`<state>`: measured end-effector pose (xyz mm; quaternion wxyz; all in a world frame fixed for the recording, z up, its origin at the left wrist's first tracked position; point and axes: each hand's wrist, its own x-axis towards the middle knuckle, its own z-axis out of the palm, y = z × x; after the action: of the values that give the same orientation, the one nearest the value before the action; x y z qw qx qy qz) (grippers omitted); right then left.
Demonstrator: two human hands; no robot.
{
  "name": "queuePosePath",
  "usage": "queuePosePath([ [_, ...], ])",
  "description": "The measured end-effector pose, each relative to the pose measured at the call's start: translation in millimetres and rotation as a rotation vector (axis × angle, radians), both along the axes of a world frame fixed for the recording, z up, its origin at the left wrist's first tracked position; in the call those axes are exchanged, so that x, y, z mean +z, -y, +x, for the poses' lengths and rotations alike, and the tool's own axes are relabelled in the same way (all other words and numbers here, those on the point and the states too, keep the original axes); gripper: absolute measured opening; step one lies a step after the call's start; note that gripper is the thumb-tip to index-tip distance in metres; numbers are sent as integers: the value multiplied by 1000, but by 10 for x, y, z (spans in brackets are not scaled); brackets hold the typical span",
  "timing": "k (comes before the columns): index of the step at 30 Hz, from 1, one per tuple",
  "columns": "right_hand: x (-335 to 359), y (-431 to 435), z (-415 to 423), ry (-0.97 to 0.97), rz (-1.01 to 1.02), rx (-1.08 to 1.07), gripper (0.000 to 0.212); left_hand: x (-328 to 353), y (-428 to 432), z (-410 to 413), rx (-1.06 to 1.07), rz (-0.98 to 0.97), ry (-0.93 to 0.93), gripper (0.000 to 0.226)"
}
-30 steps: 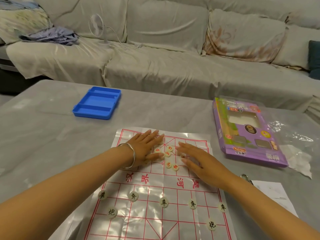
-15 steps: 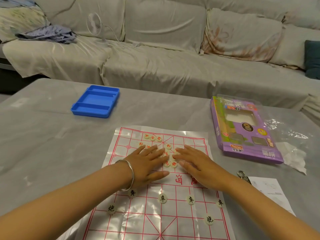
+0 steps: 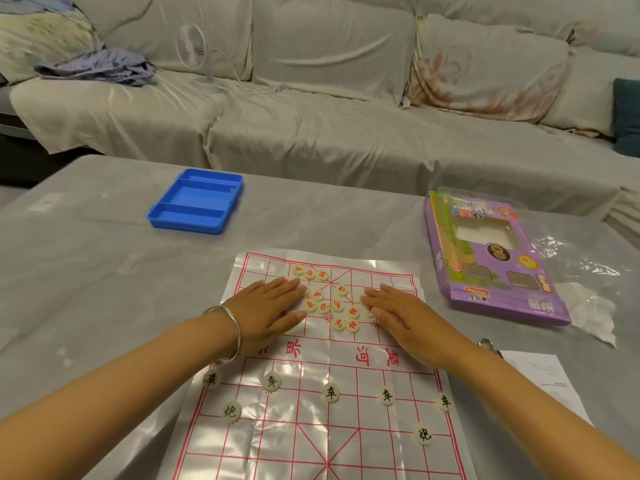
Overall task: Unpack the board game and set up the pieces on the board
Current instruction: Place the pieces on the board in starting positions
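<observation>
Xiangqi board [image 3: 301, 445], a thin glossy sheet printed with a red grid, lies flat on the grey table [image 3: 86, 278], close to the person. On its far half a loose cluster of red-lettered pieces [image 3: 338, 305] sits bunched together, with three of them in a short row at the cluster's far edge. The left hand [image 3: 266, 308] lies palm down on the board just left of the cluster, fingers straight and released, their tips touching the nearest discs. The right hand [image 3: 403, 311] lies palm down just right of the cluster, fingers likewise straight and grasping nothing, tips at the cluster's edge. A silver bangle [image 3: 231, 332] circles the left wrist. On the near half, five black-lettered pieces [image 3: 330, 393] stand in a row across the board, and two more sit nearer still, one toward each side. A blue tray [image 3: 197, 200] with compartments rests on the table, far and left of the board. A purple game box [image 3: 491, 265] lies to the right of the board's far end, with crumpled clear wrapping [image 3: 588, 271] at its right side. A white paper sheet [image 3: 543, 379] lies right of the board, a metal ring [image 3: 486, 342] at its far corner. Beyond the table stands a covered sofa [image 3: 346, 133] with a small white fan [image 3: 192, 46] on it
</observation>
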<state>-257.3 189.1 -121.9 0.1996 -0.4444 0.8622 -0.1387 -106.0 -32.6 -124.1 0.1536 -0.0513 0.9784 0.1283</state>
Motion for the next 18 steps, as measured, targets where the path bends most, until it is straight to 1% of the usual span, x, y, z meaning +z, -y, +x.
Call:
queuePosePath([
  [1, 4, -12, -14, 0, -8, -18, 44, -11, 15, -11, 1, -1, -3, 107],
  [4, 38, 37, -20, 41, -52, -57, 43, -8, 37, -70, 46, 15, -38, 62],
  [5, 53, 80, -8, 57, -65, -55, 43, 13, 26, -95, 61, 18, -50, 57],
  [8, 66, 238, 39, 64, -79, -1, 44, 10, -1, -210, 59, 14, -81, 52],
  [13, -22, 322, 50, -2, -4, 93, 44, -61, -96, -406, 9, 7, -64, 50],
  [16, -47, 232, -57, 16, -17, 30, 45, -77, -140, -466, 0, 8, -76, 49],
  [18, -29, 138, -130, 104, -83, -79, 43, -71, -158, -485, -15, 41, -98, 49],
])
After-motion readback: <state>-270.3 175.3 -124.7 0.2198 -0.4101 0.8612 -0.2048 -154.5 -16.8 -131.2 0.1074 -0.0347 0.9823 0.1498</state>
